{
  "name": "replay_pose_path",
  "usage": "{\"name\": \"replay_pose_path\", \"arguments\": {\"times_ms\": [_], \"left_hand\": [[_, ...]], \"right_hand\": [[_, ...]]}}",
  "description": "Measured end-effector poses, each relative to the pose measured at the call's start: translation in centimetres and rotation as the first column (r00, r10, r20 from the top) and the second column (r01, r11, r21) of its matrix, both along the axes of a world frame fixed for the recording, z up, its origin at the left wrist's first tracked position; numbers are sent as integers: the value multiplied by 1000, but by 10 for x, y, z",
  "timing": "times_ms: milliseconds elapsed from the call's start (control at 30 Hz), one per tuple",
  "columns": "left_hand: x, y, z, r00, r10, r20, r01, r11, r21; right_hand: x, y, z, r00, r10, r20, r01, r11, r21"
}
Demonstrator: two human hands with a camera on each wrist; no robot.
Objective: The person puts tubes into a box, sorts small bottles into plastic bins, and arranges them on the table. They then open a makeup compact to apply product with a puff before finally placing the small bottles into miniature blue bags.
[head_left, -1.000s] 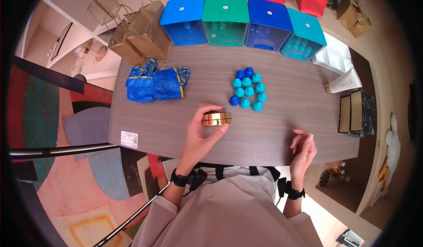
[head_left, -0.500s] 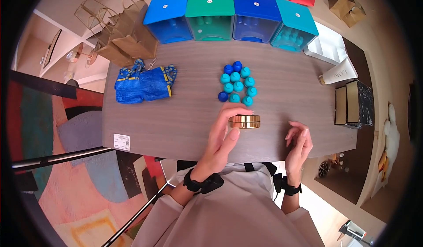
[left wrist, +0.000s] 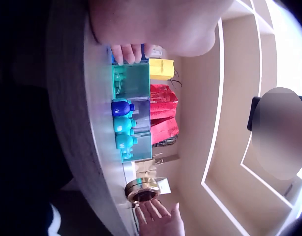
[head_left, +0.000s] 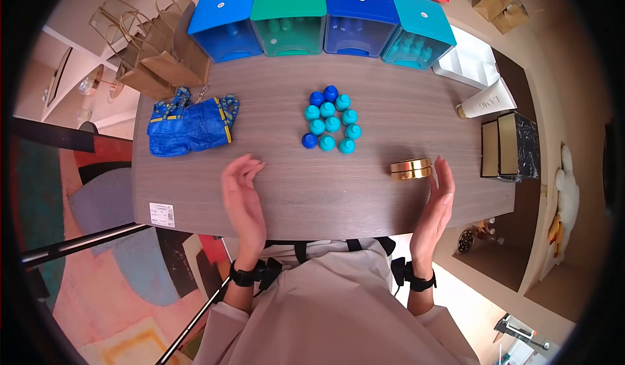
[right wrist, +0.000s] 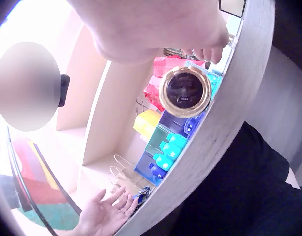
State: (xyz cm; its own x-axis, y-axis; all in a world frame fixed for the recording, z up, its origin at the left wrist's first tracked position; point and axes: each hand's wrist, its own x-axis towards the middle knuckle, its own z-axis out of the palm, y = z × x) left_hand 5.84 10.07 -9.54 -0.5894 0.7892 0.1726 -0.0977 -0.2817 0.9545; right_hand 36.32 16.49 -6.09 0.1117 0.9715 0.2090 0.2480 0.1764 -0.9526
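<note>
A round gold case [head_left: 411, 169] with a dark face stands on its edge on the table, just left of my right hand [head_left: 437, 205]. The fingers of that hand point forward and are fairly straight, with fingertips right at the case's side. In the right wrist view the case's dark round face [right wrist: 185, 91] shows inside a gold rim. My left hand [head_left: 243, 192] is on the left, relaxed and holding nothing. Between and beyond the hands stand several small turquoise bottles [head_left: 332, 124] and a few dark blue bottles [head_left: 309, 140].
Four coloured bins, including a green bin [head_left: 288, 23], line the back edge. A blue bag [head_left: 190, 128] and brown paper bags [head_left: 166, 59] are on the left. To the right are a white tray [head_left: 465, 59], a white tube [head_left: 489, 99] and a black box [head_left: 517, 147].
My left hand, gripping the gold case, carried it right, then let go and drew back left. The case now stands beside my right hand, whose fingers have straightened.
</note>
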Motion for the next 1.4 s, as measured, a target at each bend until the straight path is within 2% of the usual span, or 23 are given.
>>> {"name": "replay_pose_path", "arguments": {"times_ms": [167, 233, 400, 533, 600, 633, 700, 767, 833, 867, 1033, 1100, 1200, 1333, 1400], "left_hand": [[-8, -1, 6, 997, 73, 37, -75, 995, 68], [-5, 0, 7, 996, 83, 28, -85, 992, 90], [-4, 2, 10, 993, 121, -14, -119, 988, 96], [-8, 1, 16, 994, 106, -12, -105, 991, 87], [-11, 2, 23, 994, 67, -92, -71, 997, -40], [-12, 2, 27, 993, 72, -96, -76, 996, -40], [-15, 5, 31, 985, -20, -169, 3, 995, -98], [-17, 10, 32, 988, -51, -142, 39, 995, -89], [-16, 18, 34, 911, -138, -388, 95, 987, -128], [-16, 21, 33, 901, -154, -405, 97, 982, -159], [-11, 33, 32, 904, -105, -414, 9, 973, -229], [-15, 36, 28, 881, -48, -470, -63, 974, -218], [-18, 37, 25, 924, -81, -374, -32, 957, -287], [-12, 35, 29, 907, -90, -411, -33, 959, -282], [-5, 32, 32, 949, -91, -302, 40, 984, -172]], "right_hand": [[-16, -8, 8, 999, 0, 33, -1, 998, 57], [-24, -23, 17, 973, 48, 228, -79, 988, 130], [-28, -44, 6, 980, 107, 170, -152, 949, 277], [-30, -41, 4, 980, 106, 170, -149, 953, 264], [-32, -40, 1, 981, 117, 156, -154, 955, 252], [-33, -39, 1, 981, 125, 149, -158, 958, 240], [-36, -39, 0, 980, 142, 141, -172, 957, 234], [-40, -39, -2, 978, 161, 134, -188, 955, 229], [-43, -40, -3, 976, 180, 122, -202, 957, 210], [-44, -40, -4, 976, 183, 120, -206, 956, 210], [-48, -40, -6, 969, 233, 82, -243, 957, 160], [-49, -41, -7, 969, 235, 83, -245, 958, 146], [-50, -40, -8, 964, 247, 94, -257, 959, 120], [-50, -37, -5, 953, 292, 85, -298, 953, 60], [-51, -36, 1, 940, 322, 115, -328, 944, 40]]}}
